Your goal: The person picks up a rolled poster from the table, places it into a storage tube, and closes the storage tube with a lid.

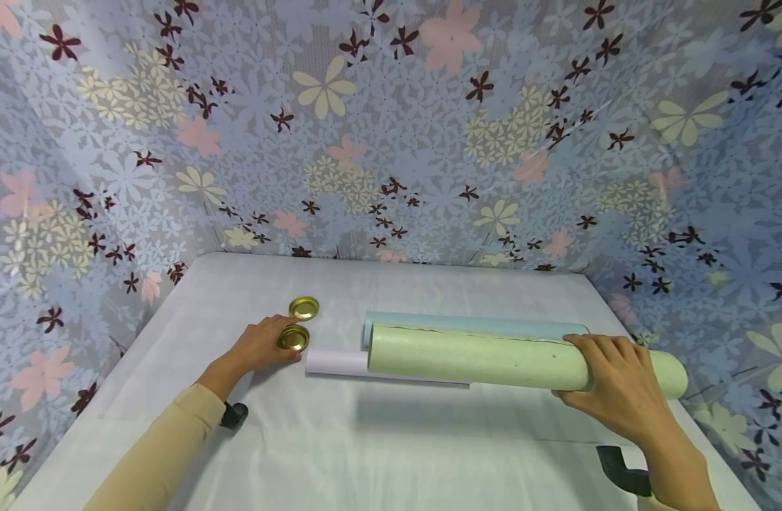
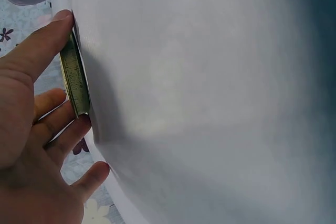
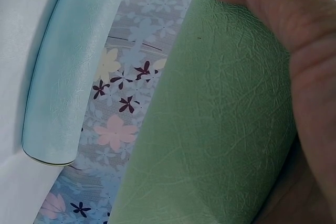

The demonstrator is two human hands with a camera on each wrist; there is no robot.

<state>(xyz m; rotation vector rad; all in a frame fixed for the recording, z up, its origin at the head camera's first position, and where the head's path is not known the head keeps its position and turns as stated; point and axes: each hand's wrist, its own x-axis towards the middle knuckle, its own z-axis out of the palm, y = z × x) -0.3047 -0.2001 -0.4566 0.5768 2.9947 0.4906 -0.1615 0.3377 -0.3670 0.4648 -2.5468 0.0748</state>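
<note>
My left hand (image 1: 260, 345) pinches a shallow, round gold lid (image 1: 293, 338) by its edge, thumb on one side and fingers on the other. In the left wrist view the gold lid (image 2: 76, 74) stands edge-on, close against the white tabletop. Just beyond it lies a second gold lid (image 1: 304, 307). On the right, my right hand (image 1: 621, 387) grips a long pale green paper roll (image 1: 480, 357) near its right end. The green roll is raised above the table, its shadow falling below. Crinkled texture shows on the green roll (image 3: 205, 114) in the right wrist view.
A light blue roll (image 1: 474, 324) lies behind the green one, partly covered by it. The lilac roll (image 1: 336, 363) pokes out at the left, nearer the front. Floral cloth (image 1: 391, 142) hangs behind and beside the white table (image 1: 301, 440).
</note>
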